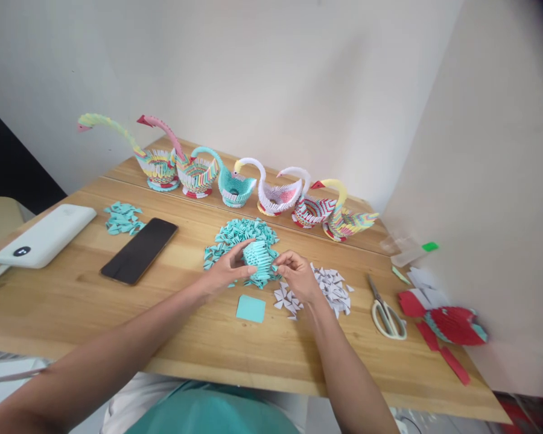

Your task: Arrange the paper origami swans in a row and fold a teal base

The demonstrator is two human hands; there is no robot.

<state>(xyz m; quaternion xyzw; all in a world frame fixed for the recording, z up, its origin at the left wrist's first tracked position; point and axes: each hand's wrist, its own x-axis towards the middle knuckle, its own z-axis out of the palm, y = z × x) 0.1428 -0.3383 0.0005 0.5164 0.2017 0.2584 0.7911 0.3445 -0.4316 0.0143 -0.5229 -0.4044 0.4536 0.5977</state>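
My left hand [233, 266] is wrapped round the left side of a ring-shaped assembly [259, 259] made of folded teal paper pieces. At its right side, my right hand [294, 272] pinches a small teal folded piece [275, 267] between thumb and fingers. Behind the assembly lies a heap of loose teal pieces [239, 231]. White folded pieces [333, 289] are scattered beside and under my right hand. A flat teal paper square [250, 308] lies in front of the assembly.
Several paper swans [235, 184] stand along the back. On the left are a white power bank [49, 232], a black phone [140, 250] and a small teal pile [123, 218]. Scissors [387, 316] and red paper work [455, 325] lie on the right of the wooden table [185, 349].
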